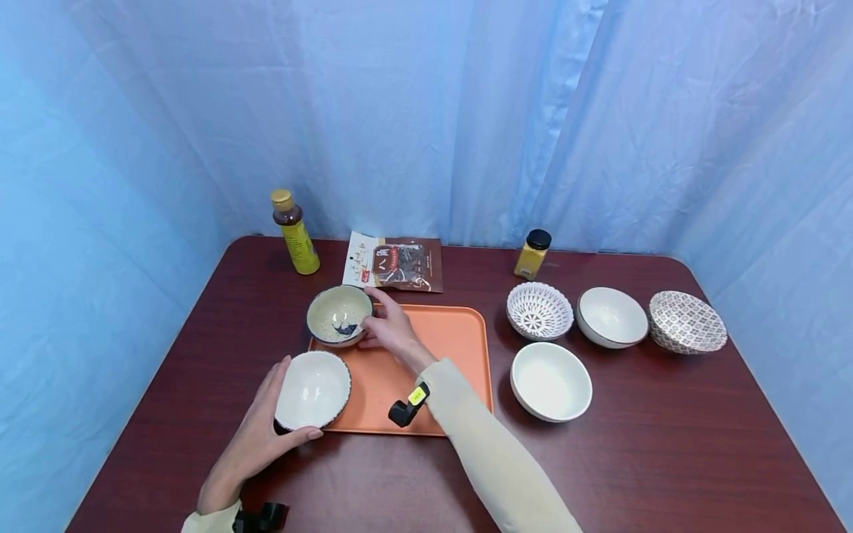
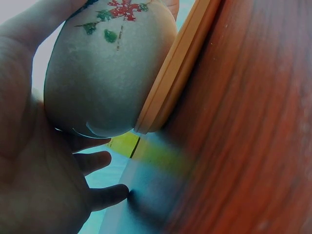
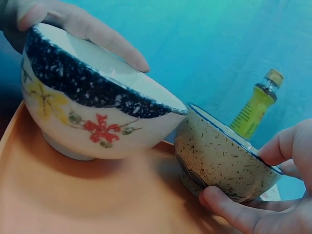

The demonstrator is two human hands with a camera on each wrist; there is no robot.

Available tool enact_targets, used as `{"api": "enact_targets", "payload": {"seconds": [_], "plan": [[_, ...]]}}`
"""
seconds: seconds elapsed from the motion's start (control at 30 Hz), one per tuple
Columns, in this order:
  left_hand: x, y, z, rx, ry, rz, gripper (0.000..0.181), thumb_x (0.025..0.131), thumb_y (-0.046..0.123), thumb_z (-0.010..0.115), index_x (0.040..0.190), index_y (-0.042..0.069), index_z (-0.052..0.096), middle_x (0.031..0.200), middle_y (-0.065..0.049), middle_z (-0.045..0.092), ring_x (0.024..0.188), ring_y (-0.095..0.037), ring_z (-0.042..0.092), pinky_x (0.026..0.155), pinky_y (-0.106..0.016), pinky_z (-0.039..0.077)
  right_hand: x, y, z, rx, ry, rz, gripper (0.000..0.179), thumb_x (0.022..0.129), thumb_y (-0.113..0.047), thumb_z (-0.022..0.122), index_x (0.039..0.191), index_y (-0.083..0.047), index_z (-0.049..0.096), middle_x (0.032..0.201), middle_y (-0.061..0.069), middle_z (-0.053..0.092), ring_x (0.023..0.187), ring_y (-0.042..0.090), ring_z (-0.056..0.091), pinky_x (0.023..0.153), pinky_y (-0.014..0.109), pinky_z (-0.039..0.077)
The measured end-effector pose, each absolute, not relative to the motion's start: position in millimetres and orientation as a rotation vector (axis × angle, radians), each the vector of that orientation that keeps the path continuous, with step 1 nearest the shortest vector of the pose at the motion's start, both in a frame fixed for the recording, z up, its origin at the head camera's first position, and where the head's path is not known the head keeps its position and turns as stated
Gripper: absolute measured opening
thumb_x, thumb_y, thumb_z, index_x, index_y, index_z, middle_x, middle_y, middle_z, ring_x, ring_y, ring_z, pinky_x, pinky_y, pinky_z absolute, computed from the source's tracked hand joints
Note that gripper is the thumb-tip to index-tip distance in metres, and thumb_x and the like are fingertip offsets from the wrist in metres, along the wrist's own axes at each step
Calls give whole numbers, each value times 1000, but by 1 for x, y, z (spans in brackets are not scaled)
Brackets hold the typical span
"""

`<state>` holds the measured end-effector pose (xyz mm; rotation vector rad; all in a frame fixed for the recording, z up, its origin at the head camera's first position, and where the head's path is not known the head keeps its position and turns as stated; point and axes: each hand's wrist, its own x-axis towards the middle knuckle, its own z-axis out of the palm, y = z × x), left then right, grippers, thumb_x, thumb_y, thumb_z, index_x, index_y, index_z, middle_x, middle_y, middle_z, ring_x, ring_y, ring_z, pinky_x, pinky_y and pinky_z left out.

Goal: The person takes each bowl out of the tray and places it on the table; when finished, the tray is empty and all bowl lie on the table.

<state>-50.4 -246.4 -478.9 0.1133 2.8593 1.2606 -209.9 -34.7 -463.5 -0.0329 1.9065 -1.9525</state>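
My left hand point(image 1: 256, 437) spans a white flowered bowl point(image 1: 313, 389), thumb on its near side and fingers along the left. Red and yellow flowers and a dark blue speckled band show on the flowered bowl's outside point(image 3: 102, 122). It sits over the left front part of an orange tray point(image 1: 460, 326). With my right hand point(image 1: 393, 329) I grip a beige speckled bowl point(image 1: 336, 314) by its right side, some fingers at the rim and one low on the wall. This bowl is tilted at the tray's back left corner, and its inside bears a dark blue mark.
Behind stand a yellow-labelled bottle point(image 1: 298, 237), a brown packet point(image 1: 406, 266) and a black-lidded jar point(image 1: 533, 254). On the right are a lattice-patterned bowl point(image 1: 540, 311), a dark-rimmed white bowl point(image 1: 611, 317), a plain white bowl point(image 1: 552, 381) and a grey-patterned bowl point(image 1: 688, 322).
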Motion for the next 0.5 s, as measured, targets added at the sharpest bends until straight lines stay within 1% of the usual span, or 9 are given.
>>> {"api": "enact_targets", "payload": {"seconds": [0.13, 0.37, 0.5], "plan": [[-51, -246, -478, 105, 2854, 1255, 121, 72, 37, 88, 161, 7, 12, 164, -27, 17, 148, -51, 21, 109, -73, 29, -209, -28, -463, -33, 1933, -1950, 69, 90, 6, 51, 152, -23, 43, 136, 29, 57, 69, 21, 70, 70, 39, 63], [-50, -247, -478, 113, 2853, 1259, 121, 73, 37, 88, 162, 8, 11, 164, -27, 17, 148, -51, 21, 108, -74, 29, -204, -15, -454, -53, 1940, -1954, 71, 89, 6, 50, 154, -21, 40, 138, 31, 55, 72, 23, 70, 74, 44, 63], [-51, -247, -478, 111, 2854, 1259, 121, 72, 37, 88, 162, 8, 11, 164, -27, 17, 148, -51, 21, 108, -74, 29, -201, -6, -448, -67, 1935, -1958, 71, 88, 7, 50, 154, -19, 40, 138, 30, 54, 72, 21, 70, 71, 42, 63]]}}
